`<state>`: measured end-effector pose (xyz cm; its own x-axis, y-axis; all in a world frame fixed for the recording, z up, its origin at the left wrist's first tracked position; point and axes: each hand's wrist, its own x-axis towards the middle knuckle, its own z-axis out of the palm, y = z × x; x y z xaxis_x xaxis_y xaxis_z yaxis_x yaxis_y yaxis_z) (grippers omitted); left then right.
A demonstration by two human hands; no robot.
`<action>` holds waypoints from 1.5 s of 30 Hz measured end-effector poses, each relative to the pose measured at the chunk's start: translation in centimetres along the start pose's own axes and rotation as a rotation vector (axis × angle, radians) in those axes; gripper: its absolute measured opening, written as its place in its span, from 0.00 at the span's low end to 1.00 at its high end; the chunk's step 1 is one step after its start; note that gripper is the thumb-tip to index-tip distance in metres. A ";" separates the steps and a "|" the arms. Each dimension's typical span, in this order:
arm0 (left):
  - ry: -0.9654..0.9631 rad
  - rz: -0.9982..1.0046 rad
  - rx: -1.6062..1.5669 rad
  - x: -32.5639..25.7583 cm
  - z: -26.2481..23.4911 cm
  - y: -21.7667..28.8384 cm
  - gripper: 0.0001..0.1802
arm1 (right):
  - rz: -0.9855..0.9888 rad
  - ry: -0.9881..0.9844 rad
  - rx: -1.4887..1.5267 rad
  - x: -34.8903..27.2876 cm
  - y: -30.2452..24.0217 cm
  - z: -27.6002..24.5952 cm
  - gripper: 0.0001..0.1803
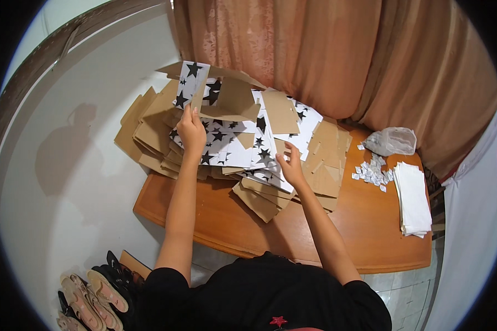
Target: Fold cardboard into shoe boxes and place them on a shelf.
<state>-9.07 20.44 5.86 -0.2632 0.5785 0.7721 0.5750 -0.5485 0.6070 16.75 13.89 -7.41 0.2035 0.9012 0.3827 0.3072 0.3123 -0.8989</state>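
A big heap of flat cardboard box blanks (243,149), brown on one side and white with black stars on the other, covers the far part of a wooden table (364,231). My left hand (191,131) grips the lower edge of a star-printed blank (196,88) that stands tilted up from the heap. My right hand (290,165) rests with fingers spread on the star-printed sheets at the heap's near right side, pressing them down.
A stack of white paper sheets (413,198) lies at the table's right end, with small white paper scraps (373,172) and a crumpled clear plastic bag (392,141) beside it. A peach curtain (337,55) hangs behind. Sandals (94,292) sit on the floor at lower left.
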 end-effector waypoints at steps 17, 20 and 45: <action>-0.449 -0.445 -0.990 -16.6 5.3 20.3 0.17 | 0.318 0.265 -0.004 -16.6 -1.1 -20.8 0.30; -0.557 -0.502 -1.094 -20.4 6.6 22.6 0.18 | 0.256 0.248 -0.371 -21.1 -0.8 -26.8 0.15; -0.888 -0.991 -0.706 -35.1 8.3 22.0 0.18 | 0.557 0.001 -0.758 -24.0 0.5 -50.1 0.32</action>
<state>19.25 -6.93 -9.47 0.3788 0.9040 -0.1984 -0.0981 0.2523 0.9626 58.59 -22.60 -6.34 0.5041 0.8615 -0.0605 0.6887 -0.4433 -0.5737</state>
